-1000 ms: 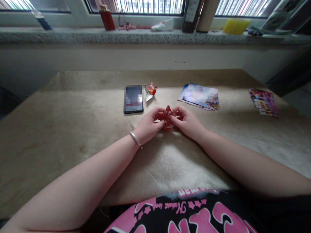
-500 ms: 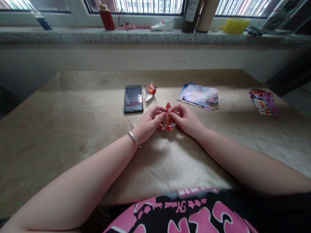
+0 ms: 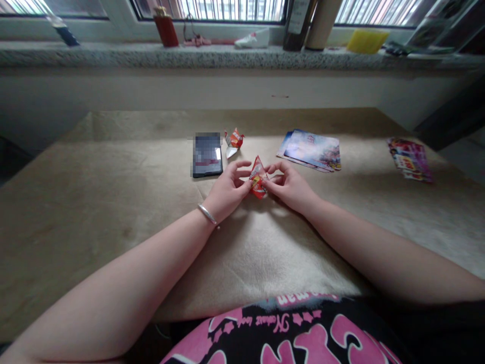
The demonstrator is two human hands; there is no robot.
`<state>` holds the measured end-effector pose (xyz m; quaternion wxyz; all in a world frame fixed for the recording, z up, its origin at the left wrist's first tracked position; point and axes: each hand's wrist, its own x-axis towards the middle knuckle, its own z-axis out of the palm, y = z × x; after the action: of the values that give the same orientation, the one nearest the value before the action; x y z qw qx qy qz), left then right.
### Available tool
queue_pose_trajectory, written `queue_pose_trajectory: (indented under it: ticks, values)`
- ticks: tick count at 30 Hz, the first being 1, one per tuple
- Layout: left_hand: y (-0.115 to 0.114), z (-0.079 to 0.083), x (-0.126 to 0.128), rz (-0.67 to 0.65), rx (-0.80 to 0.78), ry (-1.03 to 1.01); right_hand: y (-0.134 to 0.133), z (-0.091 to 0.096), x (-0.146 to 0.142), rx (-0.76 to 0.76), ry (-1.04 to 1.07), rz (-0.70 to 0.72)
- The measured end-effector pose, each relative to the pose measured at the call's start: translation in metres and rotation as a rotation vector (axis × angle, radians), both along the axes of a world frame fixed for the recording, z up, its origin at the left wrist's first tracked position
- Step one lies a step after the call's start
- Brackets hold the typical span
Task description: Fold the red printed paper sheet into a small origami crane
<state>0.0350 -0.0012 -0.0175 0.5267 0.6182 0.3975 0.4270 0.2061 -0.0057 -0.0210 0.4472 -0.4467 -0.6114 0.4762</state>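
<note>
**1. RISKS (observer's judgement, L to R)**
- L side: the left hand [image 3: 227,189] pinches the folded paper piece [image 3: 258,178] w/ thumb and index tip only. The other fingers are spread and lifted clear. So narrow a grip could let the piece rotate, and a crease may then go in skewed.
- Just up-frame of that hand lies a phone [image 3: 207,154]. A wide sweep of the spread fingers could nudge it.
- Centre: the piece appears lifted off the table cover [image 3: 113,202], tilted, w/ no flat backing under it. Pressure applied in mid-air could buckle a flap or tear a thin point (the paper looks glossy, so slip is also plausible).
- R side: the right hand [image 3: 290,186] pinches the opposite edge between thumb and fingertips, w/ the remaining fingers curled in. An uneven pull between the two hands could spring the layers open.

**2. POSITION**
- The piece sits at frame centre, between the hands and touching both. It is right of the left thumb and left of the right thumb.
- Its apex points up-frame twd a small folded paper figure [image 3: 233,140]. That figure lies apart from the piece, just beside the phone's right edge.
- R of centre, a stack of printed sheets [image 3: 312,150] lies near the right hand, not touching.
- A second stack [image 3: 411,159] is well apart, at far right of frame.
- Underside contact of the piece: cannot tell, as the fingers hide it.
</note>
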Motion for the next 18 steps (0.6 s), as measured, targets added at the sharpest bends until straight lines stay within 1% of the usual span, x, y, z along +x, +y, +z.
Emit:
queue_pose_trajectory:
  ticks: [2, 4, 7, 9, 11, 15, 18]
  values:
    - [0.0021, -0.0020, -0.0017, 0.019, 0.017, -0.005, -0.0003, 0.0006, -0.0004, 0.018, -0.023, 0.024]
    - [0.0032, -0.0036, -0.0035, 0.025, 0.057, 0.031, 0.0003, 0.0001, -0.0001, 0.042, -0.068, 0.022]
    - [0.0036, -0.0052, -0.0062, 0.003, 0.128, 0.134, 0.0018, -0.0019, 0.0014, 0.085, -0.165, 0.010]
    - [0.0036, -0.0056, -0.0077, -0.016, 0.192, 0.210, 0.0025, -0.0029, 0.0026, 0.152, -0.239, -0.005]
    - [0.0034, -0.0055, -0.0086, -0.015, 0.288, 0.292, 0.0025, -0.0028, 0.0034, 0.215, -0.317, -0.016]
    - [0.0030, -0.0038, -0.0089, 0.040, 0.538, 0.486, 0.0011, 0.0008, 0.0038, 0.272, -0.463, -0.004]
    - [0.0035, -0.0019, -0.0088, 0.028, 0.669, 0.599, 0.0007, 0.0039, 0.0038, 0.335, -0.581, -0.021]
